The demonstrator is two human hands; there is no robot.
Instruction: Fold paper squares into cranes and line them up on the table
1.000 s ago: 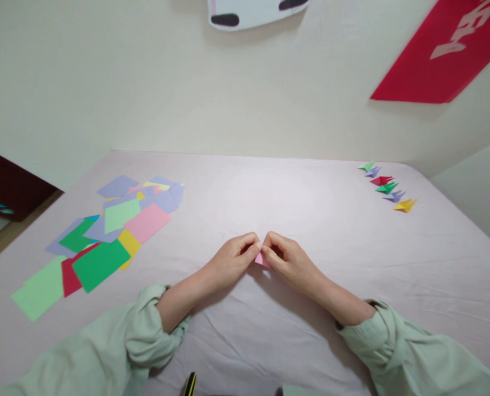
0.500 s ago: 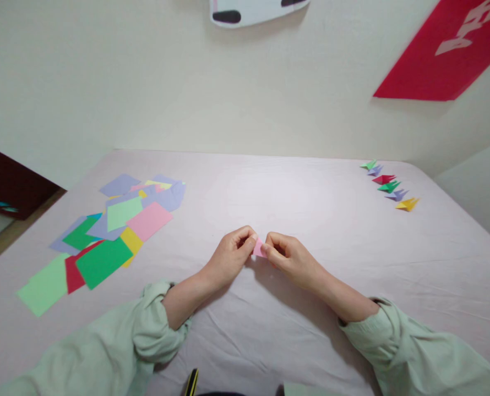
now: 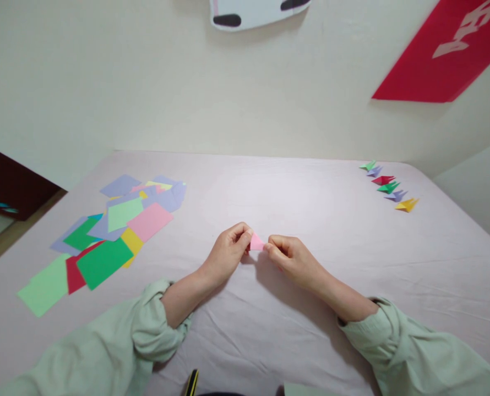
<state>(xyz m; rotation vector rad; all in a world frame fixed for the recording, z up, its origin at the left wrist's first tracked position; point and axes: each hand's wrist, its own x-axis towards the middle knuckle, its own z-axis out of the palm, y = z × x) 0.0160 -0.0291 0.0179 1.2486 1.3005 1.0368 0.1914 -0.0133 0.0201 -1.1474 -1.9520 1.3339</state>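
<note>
My left hand point(image 3: 227, 253) and my right hand point(image 3: 293, 259) meet at the middle of a pale pink cloth-covered table point(image 3: 311, 198). Both pinch a small folded pink paper piece point(image 3: 256, 242) held just above the cloth, the left at its left corner, the right at its right end. The fingers of each hand are curled closed on it. Both forearms come out of rolled light green sleeves.
A scatter of coloured paper sheets point(image 3: 104, 231) lies on the left of the table. A row of several small folded paper shapes point(image 3: 388, 186) sits at the far right. A red banner point(image 3: 439, 55) hangs on the wall. A black-and-yellow object point(image 3: 191, 382) pokes in at the bottom edge.
The pink piece has been drawn out between the hands and shows more as a small triangle. My hands have moved slightly apart and a little up the table.
</note>
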